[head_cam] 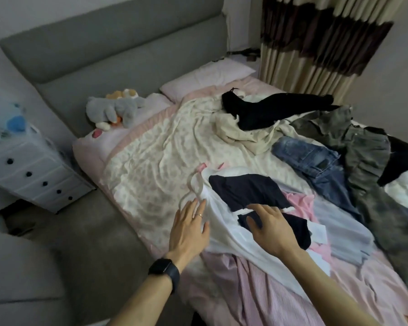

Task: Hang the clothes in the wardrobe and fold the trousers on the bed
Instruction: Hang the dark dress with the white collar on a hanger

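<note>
White thin cloth with navy panels: a top (223, 222) lies crumpled on the near side of the bed (137, 175), directly under both hands. Its long axis runs diagonally, far-left to near-right.

Left hand (190, 222): fingers straight and close together, at the garment's left edge, seemingly touching the cloth, gripping nothing. Right hand (271, 224): fingers spread flat over a navy patch mid-garment; resting or hovering, cannot tell; nothing held. Both hands are about equally near, one at either side of the axis, so a two-handed lift looks likely.

Trousers lie beyond the right hand: stiff faded denim jeans (316, 161), rumpled, and heavier camouflage trousers (368, 156) further right. A black garment (269, 111) sprawls at the far side. No wardrobe in view.
</note>
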The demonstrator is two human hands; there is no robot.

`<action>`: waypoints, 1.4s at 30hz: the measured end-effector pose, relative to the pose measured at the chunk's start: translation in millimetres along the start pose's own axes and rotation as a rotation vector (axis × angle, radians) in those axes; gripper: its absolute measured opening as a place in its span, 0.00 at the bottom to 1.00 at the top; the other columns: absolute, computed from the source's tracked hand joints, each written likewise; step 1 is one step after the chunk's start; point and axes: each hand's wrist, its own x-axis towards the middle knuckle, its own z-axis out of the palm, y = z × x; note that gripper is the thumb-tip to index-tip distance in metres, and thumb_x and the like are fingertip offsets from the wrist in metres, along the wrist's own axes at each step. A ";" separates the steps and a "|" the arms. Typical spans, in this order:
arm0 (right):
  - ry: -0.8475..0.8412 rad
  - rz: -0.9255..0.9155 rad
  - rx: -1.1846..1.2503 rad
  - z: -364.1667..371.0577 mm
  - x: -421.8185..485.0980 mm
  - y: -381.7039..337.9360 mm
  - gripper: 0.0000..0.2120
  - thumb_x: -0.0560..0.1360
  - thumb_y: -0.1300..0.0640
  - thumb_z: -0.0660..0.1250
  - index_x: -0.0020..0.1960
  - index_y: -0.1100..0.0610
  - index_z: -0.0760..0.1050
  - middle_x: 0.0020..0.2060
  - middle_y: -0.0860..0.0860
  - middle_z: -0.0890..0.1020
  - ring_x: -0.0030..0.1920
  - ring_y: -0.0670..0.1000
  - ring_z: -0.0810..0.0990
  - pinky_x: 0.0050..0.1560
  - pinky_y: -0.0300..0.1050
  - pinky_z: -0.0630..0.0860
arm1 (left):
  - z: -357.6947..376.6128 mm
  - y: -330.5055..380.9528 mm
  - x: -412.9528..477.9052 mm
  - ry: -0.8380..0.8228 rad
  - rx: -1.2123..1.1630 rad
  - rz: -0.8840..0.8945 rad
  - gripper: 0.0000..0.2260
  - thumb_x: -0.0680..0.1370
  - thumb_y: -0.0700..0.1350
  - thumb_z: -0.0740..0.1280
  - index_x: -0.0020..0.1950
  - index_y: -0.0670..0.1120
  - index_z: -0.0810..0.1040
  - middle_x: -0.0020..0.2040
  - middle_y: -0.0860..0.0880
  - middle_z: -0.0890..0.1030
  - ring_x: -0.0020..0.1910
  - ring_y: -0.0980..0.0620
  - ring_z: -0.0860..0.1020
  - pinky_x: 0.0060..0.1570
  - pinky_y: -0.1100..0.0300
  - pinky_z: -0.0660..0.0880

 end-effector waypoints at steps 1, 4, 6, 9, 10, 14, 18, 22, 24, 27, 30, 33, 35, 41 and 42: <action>-0.042 0.024 -0.027 7.7 11.9 6.4 0.18 0.81 0.50 0.63 0.70 0.48 0.73 0.64 0.45 0.79 0.64 0.54 0.73 0.55 0.47 0.76 | 6.8 -1.2 14.6 -0.023 0.016 0.016 0.28 0.83 0.51 0.58 0.82 0.51 0.55 0.82 0.50 0.55 0.81 0.50 0.51 0.79 0.49 0.51; -0.173 0.165 -0.099 40.6 55.4 35.9 0.20 0.82 0.48 0.61 0.73 0.49 0.68 0.66 0.46 0.76 0.66 0.53 0.71 0.54 0.48 0.76 | 43.0 -12.3 72.1 -0.144 0.054 0.073 0.28 0.83 0.52 0.57 0.83 0.53 0.53 0.83 0.50 0.50 0.82 0.50 0.47 0.80 0.46 0.48; -0.256 0.275 -0.133 62.7 77.5 55.4 0.23 0.82 0.47 0.60 0.75 0.50 0.64 0.69 0.48 0.73 0.67 0.54 0.70 0.54 0.49 0.77 | 68.0 -22.7 106.0 -0.213 0.125 0.122 0.28 0.83 0.54 0.56 0.82 0.53 0.56 0.83 0.50 0.50 0.82 0.48 0.49 0.79 0.42 0.52; -0.314 0.415 -0.135 92.8 102.5 86.6 0.29 0.80 0.46 0.62 0.78 0.51 0.58 0.76 0.52 0.63 0.70 0.58 0.69 0.55 0.53 0.78 | 107.9 -41.6 142.7 -0.313 0.228 0.157 0.28 0.76 0.59 0.58 0.76 0.53 0.71 0.80 0.47 0.64 0.78 0.41 0.64 0.73 0.37 0.62; -0.308 0.478 -0.119 103.3 112.1 99.6 0.31 0.80 0.46 0.63 0.79 0.50 0.56 0.78 0.53 0.58 0.70 0.59 0.70 0.56 0.55 0.78 | 123.8 -49.0 151.8 -0.352 0.241 0.144 0.29 0.76 0.60 0.55 0.77 0.54 0.70 0.80 0.47 0.63 0.78 0.41 0.62 0.75 0.37 0.57; -0.169 0.774 0.078 127.6 135.4 140.7 0.38 0.81 0.41 0.61 0.82 0.51 0.45 0.81 0.58 0.50 0.72 0.64 0.69 0.64 0.58 0.72 | 161.3 -75.1 162.6 -0.400 0.226 0.086 0.28 0.82 0.61 0.51 0.82 0.61 0.52 0.83 0.53 0.45 0.82 0.45 0.41 0.75 0.36 0.40; -0.106 0.922 0.232 134.7 148.3 170.9 0.38 0.81 0.42 0.62 0.82 0.54 0.47 0.75 0.64 0.65 0.71 0.65 0.70 0.68 0.55 0.68 | 170.0 -81.3 164.9 -0.482 0.238 0.071 0.28 0.82 0.63 0.46 0.82 0.62 0.44 0.83 0.55 0.39 0.80 0.47 0.35 0.75 0.36 0.40; -0.165 0.882 0.178 135.0 149.7 188.6 0.19 0.81 0.45 0.63 0.66 0.55 0.74 0.56 0.57 0.83 0.56 0.62 0.82 0.56 0.50 0.76 | 163.7 -77.8 168.4 -0.533 0.219 0.058 0.29 0.81 0.62 0.45 0.82 0.61 0.47 0.83 0.54 0.42 0.81 0.46 0.37 0.75 0.35 0.42; -0.146 0.840 0.176 130.0 146.3 186.4 0.13 0.81 0.47 0.62 0.58 0.55 0.77 0.49 0.57 0.85 0.52 0.61 0.83 0.52 0.49 0.76 | 153.5 -70.1 172.3 -0.531 0.182 0.044 0.27 0.83 0.58 0.52 0.82 0.57 0.52 0.83 0.52 0.48 0.81 0.45 0.42 0.76 0.37 0.46; 0.012 0.751 0.264 113.3 133.3 163.3 0.10 0.82 0.50 0.62 0.50 0.57 0.74 0.39 0.53 0.83 0.44 0.59 0.82 0.43 0.48 0.71 | 131.0 -48.1 177.5 -0.436 0.031 -0.019 0.28 0.82 0.56 0.58 0.81 0.50 0.59 0.80 0.49 0.61 0.79 0.45 0.56 0.76 0.46 0.57; 0.160 0.617 0.334 89.3 104.4 130.8 0.10 0.82 0.53 0.64 0.43 0.54 0.70 0.34 0.51 0.78 0.37 0.55 0.78 0.39 0.49 0.67 | 104.2 -11.1 175.7 -0.409 -0.211 -0.105 0.30 0.82 0.57 0.62 0.81 0.48 0.60 0.79 0.48 0.63 0.77 0.48 0.62 0.75 0.53 0.61; 0.205 0.473 0.361 72.2 59.9 99.8 0.16 0.81 0.55 0.65 0.38 0.48 0.63 0.31 0.48 0.72 0.34 0.52 0.73 0.37 0.49 0.67 | 82.4 36.3 166.2 -0.411 -0.505 -0.206 0.29 0.80 0.58 0.66 0.79 0.49 0.64 0.77 0.48 0.64 0.75 0.49 0.66 0.68 0.59 0.66; 0.174 0.408 0.360 70.2 16.3 89.2 0.17 0.81 0.55 0.65 0.39 0.45 0.60 0.32 0.47 0.71 0.34 0.49 0.71 0.37 0.45 0.67 | 78.9 64.4 151.6 -0.382 -0.589 -0.229 0.29 0.80 0.57 0.67 0.78 0.49 0.66 0.76 0.49 0.65 0.73 0.49 0.68 0.59 0.69 0.69; -0.059 0.576 0.269 108.4 -120.7 119.4 0.09 0.82 0.53 0.62 0.44 0.52 0.67 0.38 0.49 0.73 0.37 0.52 0.72 0.38 0.46 0.61 | 124.9 76.0 89.0 -0.575 -0.105 -0.080 0.29 0.79 0.61 0.63 0.78 0.53 0.64 0.78 0.51 0.63 0.76 0.47 0.62 0.72 0.49 0.65; -0.113 0.632 0.242 112.2 -136.2 126.3 0.08 0.82 0.52 0.62 0.46 0.54 0.70 0.39 0.50 0.74 0.40 0.55 0.75 0.38 0.47 0.63 | 134.1 73.6 78.4 -0.641 -0.038 -0.063 0.29 0.79 0.62 0.62 0.78 0.53 0.64 0.78 0.51 0.64 0.76 0.47 0.63 0.71 0.49 0.66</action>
